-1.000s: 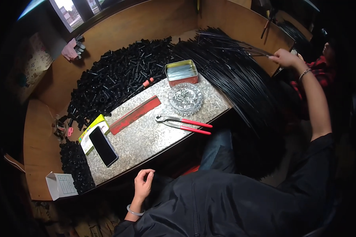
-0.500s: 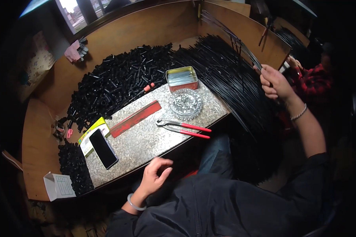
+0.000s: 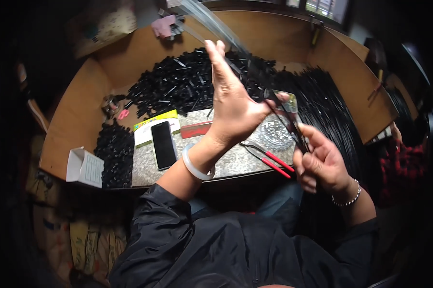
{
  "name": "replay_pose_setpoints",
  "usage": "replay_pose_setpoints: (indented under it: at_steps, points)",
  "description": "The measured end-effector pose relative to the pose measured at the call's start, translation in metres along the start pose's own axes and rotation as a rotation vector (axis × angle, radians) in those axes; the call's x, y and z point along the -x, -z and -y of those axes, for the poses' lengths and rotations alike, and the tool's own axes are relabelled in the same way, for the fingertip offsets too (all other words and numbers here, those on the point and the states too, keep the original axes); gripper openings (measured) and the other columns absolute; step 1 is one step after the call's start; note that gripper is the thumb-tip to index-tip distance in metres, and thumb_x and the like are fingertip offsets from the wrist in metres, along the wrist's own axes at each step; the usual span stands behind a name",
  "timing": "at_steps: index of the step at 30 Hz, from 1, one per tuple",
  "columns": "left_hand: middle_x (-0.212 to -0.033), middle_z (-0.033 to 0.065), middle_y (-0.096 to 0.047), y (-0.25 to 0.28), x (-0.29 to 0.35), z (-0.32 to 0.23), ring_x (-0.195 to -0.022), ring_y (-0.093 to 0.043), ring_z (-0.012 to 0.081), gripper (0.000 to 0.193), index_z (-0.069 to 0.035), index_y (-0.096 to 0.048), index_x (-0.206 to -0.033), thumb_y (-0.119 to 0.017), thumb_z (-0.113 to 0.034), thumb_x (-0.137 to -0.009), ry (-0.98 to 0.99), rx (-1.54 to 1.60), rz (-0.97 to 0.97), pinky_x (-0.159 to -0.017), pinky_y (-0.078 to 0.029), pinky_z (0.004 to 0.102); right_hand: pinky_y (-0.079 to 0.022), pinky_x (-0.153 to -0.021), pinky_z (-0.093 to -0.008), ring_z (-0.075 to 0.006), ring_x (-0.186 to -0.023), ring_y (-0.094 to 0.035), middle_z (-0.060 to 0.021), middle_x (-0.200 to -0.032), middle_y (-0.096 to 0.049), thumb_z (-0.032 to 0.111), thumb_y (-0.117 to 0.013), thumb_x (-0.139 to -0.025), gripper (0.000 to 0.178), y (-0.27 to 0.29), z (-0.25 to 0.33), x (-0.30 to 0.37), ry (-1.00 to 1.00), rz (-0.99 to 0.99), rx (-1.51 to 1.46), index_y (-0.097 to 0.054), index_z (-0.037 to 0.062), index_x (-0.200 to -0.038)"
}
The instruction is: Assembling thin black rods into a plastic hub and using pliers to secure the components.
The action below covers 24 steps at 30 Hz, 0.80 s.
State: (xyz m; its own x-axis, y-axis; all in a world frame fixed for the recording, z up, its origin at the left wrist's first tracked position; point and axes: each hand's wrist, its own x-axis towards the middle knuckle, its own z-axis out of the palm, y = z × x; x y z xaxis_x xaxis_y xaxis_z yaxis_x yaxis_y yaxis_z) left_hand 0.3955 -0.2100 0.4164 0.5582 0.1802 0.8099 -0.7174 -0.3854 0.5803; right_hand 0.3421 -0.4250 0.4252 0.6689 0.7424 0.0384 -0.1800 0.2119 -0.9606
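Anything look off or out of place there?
The red-handled pliers lie open, a handle tip seemingly jutting past the tabletop edge, an easy spot to snag. Otherwise nothing looks clearly spilled or damaged, though the black rods in the right hand are blurred.

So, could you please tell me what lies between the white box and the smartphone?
In the head view, a heap of small black pieces lies beside the white box, then a strip of speckled tabletop before the smartphone.
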Motion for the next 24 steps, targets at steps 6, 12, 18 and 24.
replay_pose_setpoints:
  at_steps: [6,12,18,24]
  points:
    - [-0.113,0.0160,-0.052,0.053,0.002,0.015,-0.083,-0.062,0.0175,0.084,-0.002,-0.013,-0.133,-0.071,0.006,-0.072,0.206,0.397,-0.120,-0.074,-0.055,0.0289,-0.034,-0.040,-0.0192,-0.0057,-0.045,-0.041,-0.0039,-0.069,-0.052,0.014,-0.050,-0.093,0.044,-0.015,-0.008,-0.011,-0.334,0.164,0.015,-0.034,0.0017,-0.133]
    - [-0.090,0.0112,-0.064,0.082,0.006,0.022,-0.075,-0.063,0.0151,0.027,0.004,-0.054,-0.111,-0.060,-0.002,-0.085,0.400,0.495,-0.145,-0.071,-0.053,0.0252,-0.036,-0.048,-0.0181,-0.0043,-0.051,-0.046,-0.0019,-0.067,-0.053,0.016,-0.049,-0.094,0.035,-0.013,-0.030,-0.004,-0.391,0.182,0.089,-0.043,0.0000,-0.125]
    - [-0.092,0.0121,-0.066,0.110,0.014,0.031,-0.082,-0.064,0.0176,0.030,0.005,-0.059,-0.108,-0.049,-0.020,-0.095,0.461,0.254,0.082,-0.074,-0.051,0.0276,-0.034,-0.049,-0.0182,-0.0045,-0.049,-0.044,0.0002,-0.059,-0.050,0.022,-0.045,-0.096,0.031,0.017,-0.056,0.021,-0.399,0.102,0.209,-0.051,-0.0024,-0.115]
    - [-0.096,0.0169,-0.064,0.120,0.017,0.036,-0.087,-0.064,0.0238,0.034,0.006,-0.051,-0.117,-0.044,-0.021,-0.096,0.501,0.472,0.075,-0.078,-0.053,0.0335,-0.029,-0.037,-0.0183,-0.0060,-0.038,-0.040,-0.0014,-0.054,-0.049,0.026,-0.049,-0.094,0.029,0.063,-0.078,0.054,-0.116,-0.110,0.059,-0.051,-0.0011,-0.104]
